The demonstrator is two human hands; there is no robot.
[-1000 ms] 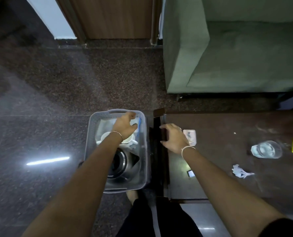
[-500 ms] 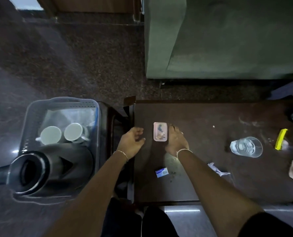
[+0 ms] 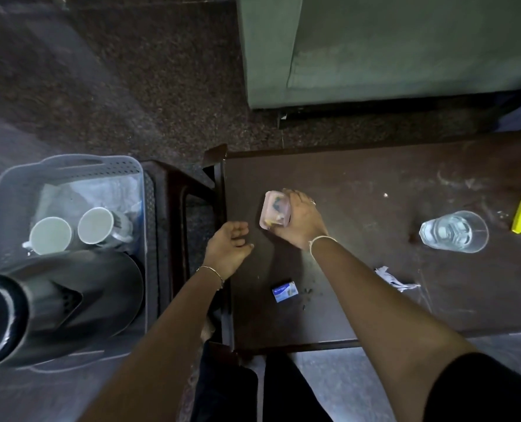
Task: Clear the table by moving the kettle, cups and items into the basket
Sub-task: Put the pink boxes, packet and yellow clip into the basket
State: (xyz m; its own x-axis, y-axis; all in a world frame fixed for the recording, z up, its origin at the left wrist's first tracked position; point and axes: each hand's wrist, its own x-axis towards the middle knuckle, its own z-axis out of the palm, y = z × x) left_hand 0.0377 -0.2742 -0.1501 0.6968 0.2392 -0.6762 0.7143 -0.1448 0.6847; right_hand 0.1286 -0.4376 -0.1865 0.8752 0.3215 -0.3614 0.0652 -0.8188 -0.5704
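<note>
While your right hand (image 3: pixel 299 222) grips the pink tray (image 3: pixel 272 208) by one side over the tabletop (image 3: pixel 359 178) and your left hand (image 3: pixel 227 248) hangs loose and empty, its contents could slide out before reaching the basket (image 3: pixel 70 169).

glossy metal kettle (image 3: pixel 70 293), perforated plastic basket (image 3: pixel 95 170)
</note>
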